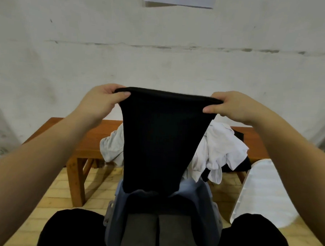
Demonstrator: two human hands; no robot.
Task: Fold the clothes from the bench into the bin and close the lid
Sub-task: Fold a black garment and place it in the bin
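Between the fingers of the left hand [100,99] and right hand [232,107], which pinch its top corners, a black garment [161,137] hangs with its hem reaching the open bin [207,215] below. Folded grey pieces [152,231] already lie inside. Beyond the fingers, white clothes [220,150] remain heaped on the tabletop [67,134]; the lid [267,190], lower right, is not yet on.
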